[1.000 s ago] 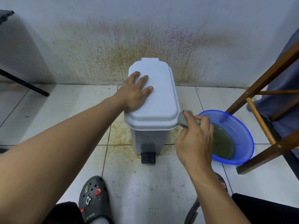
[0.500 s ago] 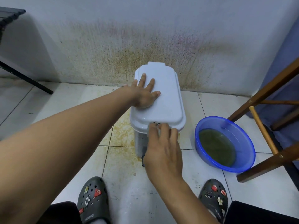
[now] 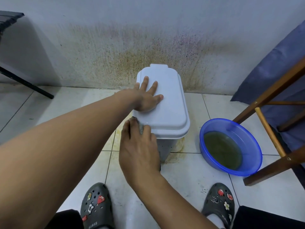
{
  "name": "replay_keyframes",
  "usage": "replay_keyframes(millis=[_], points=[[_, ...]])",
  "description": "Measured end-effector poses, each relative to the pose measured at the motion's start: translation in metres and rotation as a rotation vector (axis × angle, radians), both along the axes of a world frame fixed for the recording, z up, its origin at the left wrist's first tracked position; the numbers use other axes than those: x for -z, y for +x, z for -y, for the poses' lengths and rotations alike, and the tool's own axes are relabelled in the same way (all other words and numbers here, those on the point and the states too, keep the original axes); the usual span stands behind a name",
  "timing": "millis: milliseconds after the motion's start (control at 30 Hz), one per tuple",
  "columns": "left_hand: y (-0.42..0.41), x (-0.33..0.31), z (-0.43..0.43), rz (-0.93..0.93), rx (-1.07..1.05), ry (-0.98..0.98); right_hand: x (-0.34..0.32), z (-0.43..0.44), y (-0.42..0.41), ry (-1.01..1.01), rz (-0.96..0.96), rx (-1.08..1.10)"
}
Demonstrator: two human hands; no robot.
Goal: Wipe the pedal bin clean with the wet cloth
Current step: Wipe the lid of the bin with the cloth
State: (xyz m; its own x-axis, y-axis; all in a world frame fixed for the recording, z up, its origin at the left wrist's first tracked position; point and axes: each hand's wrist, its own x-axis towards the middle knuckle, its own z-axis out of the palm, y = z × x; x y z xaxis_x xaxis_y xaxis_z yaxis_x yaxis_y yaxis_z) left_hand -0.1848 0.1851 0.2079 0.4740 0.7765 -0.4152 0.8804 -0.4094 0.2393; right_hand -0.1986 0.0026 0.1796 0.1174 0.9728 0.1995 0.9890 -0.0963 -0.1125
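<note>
Head view: downward look at a tiled corner by a stained wall.
Bin: pale grey plastic pedal bin [image 3: 168, 104], upright on the white tiled floor [image 3: 189, 179], back close to the brown-speckled white wall [image 3: 115, 55], lid down.
Left hand: left hand [image 3: 146, 98] flat on the lid's left half, fingers straight and spread; grip apart, clasping nothing.
Right hand: right hand [image 3: 140, 151] at the lid's near left corner, fingers bent over the cloth; grip clamped on it.
Cloth: dark grey wet cloth [image 3: 141, 125], bunched under the right fingers, pressed against the lid's front rim; only a small part showing.
Basin: round translucent blue plastic basin [image 3: 231, 172], on the floor near the bin's right side, apart from it; murky greenish water [image 3: 222, 149] inside.
Feet: two dark grey clogs with coloured charms, left clog [image 3: 97, 205] and right clog [image 3: 219, 200], at the bottom of the view, one to each side of the bin.
Right edge: brown wooden frame legs [image 3: 270, 95], crossing beside the basin, dark blue fabric [image 3: 272, 63] behind.
</note>
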Motion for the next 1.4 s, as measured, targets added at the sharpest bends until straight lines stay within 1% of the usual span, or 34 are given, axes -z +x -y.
replay_keyframes(millis=[200,400,600,733,833,1033,1200,1333,1400], points=[[-0.003,0.003,-0.002,-0.021,0.030,0.046,0.000,0.018,0.026,0.057,-0.039,-0.079],[-0.003,0.005,-0.001,-0.043,0.034,0.064,0.009,0.037,0.061,0.162,-0.159,-0.108],[-0.004,0.004,0.000,-0.042,0.035,0.070,0.014,0.041,0.095,0.204,-0.235,-0.042],[-0.004,0.006,0.000,-0.044,0.031,0.087,0.019,0.043,0.110,0.319,-0.260,-0.016],[-0.004,0.005,0.000,-0.043,0.030,0.080,0.020,0.044,0.120,0.368,-0.264,0.025],[-0.004,0.003,0.001,-0.041,0.029,0.079,0.018,0.043,0.140,0.357,-0.283,0.137],[-0.004,0.000,0.003,-0.016,0.025,0.035,0.004,0.028,0.167,0.248,-0.273,0.169],[-0.010,-0.024,-0.010,-0.020,0.077,0.003,-0.036,-0.002,0.174,0.380,-0.343,0.158],[-0.014,-0.036,-0.016,-0.028,0.094,0.019,-0.052,-0.027,0.173,0.376,-0.329,0.120]])
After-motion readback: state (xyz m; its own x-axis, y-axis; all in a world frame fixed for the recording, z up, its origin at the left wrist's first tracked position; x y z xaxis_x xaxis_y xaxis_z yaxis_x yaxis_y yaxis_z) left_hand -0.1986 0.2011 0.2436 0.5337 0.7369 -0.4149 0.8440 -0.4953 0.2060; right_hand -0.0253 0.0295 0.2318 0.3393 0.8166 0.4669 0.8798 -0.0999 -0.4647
